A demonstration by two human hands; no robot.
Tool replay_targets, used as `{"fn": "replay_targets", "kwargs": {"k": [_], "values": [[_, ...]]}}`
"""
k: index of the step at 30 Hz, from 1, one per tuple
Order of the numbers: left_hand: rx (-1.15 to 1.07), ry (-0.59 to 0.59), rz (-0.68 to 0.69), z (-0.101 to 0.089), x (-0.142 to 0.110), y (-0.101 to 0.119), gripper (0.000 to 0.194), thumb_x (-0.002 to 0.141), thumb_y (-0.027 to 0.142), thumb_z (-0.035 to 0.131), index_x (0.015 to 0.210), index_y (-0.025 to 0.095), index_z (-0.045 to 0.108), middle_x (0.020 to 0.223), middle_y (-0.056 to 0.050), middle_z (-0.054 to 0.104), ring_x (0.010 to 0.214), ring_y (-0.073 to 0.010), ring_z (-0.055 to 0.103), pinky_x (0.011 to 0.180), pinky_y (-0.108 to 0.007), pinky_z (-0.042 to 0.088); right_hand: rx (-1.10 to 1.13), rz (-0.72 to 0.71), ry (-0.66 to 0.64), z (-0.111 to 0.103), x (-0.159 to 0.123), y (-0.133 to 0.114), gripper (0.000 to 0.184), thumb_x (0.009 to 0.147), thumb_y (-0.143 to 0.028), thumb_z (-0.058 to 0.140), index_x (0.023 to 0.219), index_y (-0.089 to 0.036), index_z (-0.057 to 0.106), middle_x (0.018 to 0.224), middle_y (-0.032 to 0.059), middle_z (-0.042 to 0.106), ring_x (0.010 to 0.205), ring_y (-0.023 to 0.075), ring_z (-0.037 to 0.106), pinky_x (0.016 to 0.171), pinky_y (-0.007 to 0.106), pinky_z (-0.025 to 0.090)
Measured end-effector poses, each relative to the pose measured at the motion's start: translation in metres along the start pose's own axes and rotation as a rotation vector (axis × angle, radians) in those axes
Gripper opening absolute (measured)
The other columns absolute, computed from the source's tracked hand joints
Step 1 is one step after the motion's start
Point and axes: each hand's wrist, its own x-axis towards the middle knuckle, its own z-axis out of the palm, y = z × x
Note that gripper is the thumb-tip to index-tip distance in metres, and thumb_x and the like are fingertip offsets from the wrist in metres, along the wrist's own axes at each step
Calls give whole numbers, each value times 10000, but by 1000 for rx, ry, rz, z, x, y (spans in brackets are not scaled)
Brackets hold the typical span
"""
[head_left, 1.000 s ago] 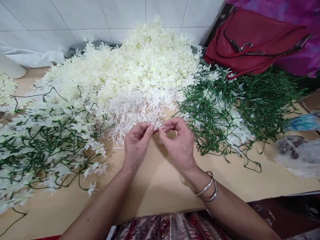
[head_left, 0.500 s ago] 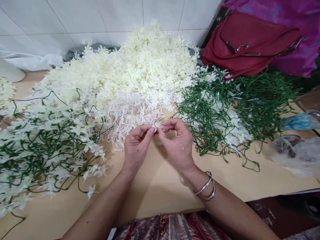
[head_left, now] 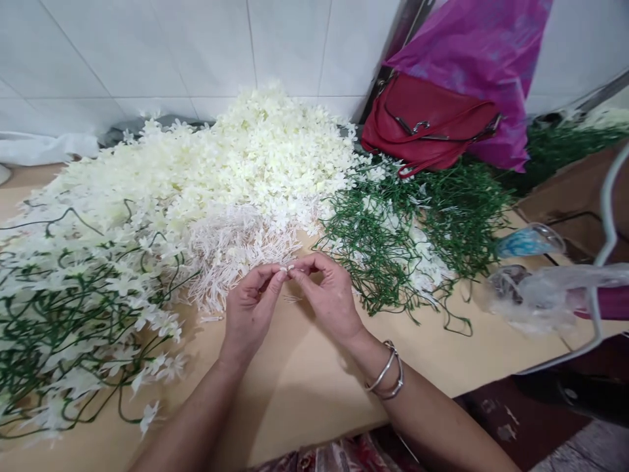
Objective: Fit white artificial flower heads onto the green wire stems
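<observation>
In front of me, my left hand (head_left: 251, 308) and my right hand (head_left: 330, 298) meet fingertip to fingertip. Both are closed in a pinch on a small white artificial flower piece (head_left: 287, 269), mostly covered by the fingers. Just beyond them lies a heap of thin white stamens (head_left: 221, 252). Behind that rises a large pile of cream-white artificial petals (head_left: 275, 154). To the right of my right hand is a tangle of green plastic stems (head_left: 373, 252) mixed with white petals. On the left lie white flowers on green stems (head_left: 73, 314).
A red handbag (head_left: 432, 121) rests against a purple plastic bag (head_left: 472, 52) at the back right. Farther right are a blue-and-clear cup (head_left: 531, 240), a crumpled clear plastic bag (head_left: 535, 298) and a bent grey metal rod (head_left: 597, 308). A tiled wall (head_left: 206, 52) backs the table.
My view has swung right and up, so the piles sit further left and lower, and the metal rod shows. Both hands remain pinched together; less of the white piece is visible.
</observation>
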Motion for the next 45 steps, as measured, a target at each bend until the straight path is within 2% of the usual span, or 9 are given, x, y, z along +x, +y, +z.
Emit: {"fn": "replay_targets", "kwargs": {"k": [7,13,17,24,28,33,37,42,45], "values": [[56,0,27,0,1,5,259,949,413,720,1104,206,733,1087,-79,779,1024,-213,748,952,-307,556,55,-95,38,3,1,4,50,915,-200,647,873,-214,625,1061,68,716,1034,192,670,954,350,510],[58,145,36,5,-1,16,346,946,492,698,1098,181,699,1150,-102,761,904,-184,770,864,-291,584,-47,-33,-9,3,-7,5,80,920,-227,584,848,-233,549,782,-15,632,731,162,597,703,281,473],[70,172,125,7,-4,17,328,963,486,676,1102,190,686,1143,-89,751,885,-175,771,847,-283,586,-222,-54,-164,0,-25,-4,132,907,-153,525,832,-251,480,720,-29,586,639,166,524,604,279,383],[68,175,139,9,-2,18,340,936,501,701,1051,181,707,1062,-82,757,905,-194,770,848,-299,591,-373,-480,-493,-16,-46,6,196,938,-63,442,878,-249,426,826,26,619,757,202,537,751,331,417],[210,99,162,15,17,19,266,904,415,744,1062,201,749,909,-64,774,866,-199,748,799,-289,578,-301,-618,-543,-22,-43,19,193,993,-89,420,883,-247,430,839,33,611,774,203,523,803,344,441],[638,-106,454,34,69,13,178,941,259,629,1036,220,775,1110,-86,763,786,-163,707,714,-271,552,-177,-488,-532,-27,-41,20,197,933,-50,462,891,-242,462,810,10,597,757,195,533,805,335,447],[829,-251,483,49,108,7,215,915,182,609,1032,218,786,1108,-84,759,897,-204,721,823,-318,553,-142,-451,-518,-31,-41,21,183,930,-60,473,892,-239,479,813,10,606,772,195,552,794,326,434],[901,-283,433,50,121,8,174,921,201,611,919,185,784,1000,-84,752,870,-219,703,775,-311,513,-186,-458,-485,-30,-41,25,180,946,-78,467,864,-238,463,777,5,595,736,189,535,788,323,419],[891,-197,386,42,113,15,166,930,238,623,931,186,781,953,-71,747,800,-194,670,738,-295,485,-210,-466,-456,-29,-40,26,175,960,-91,460,863,-236,475,770,11,609,722,189,538,764,321,418]]}}
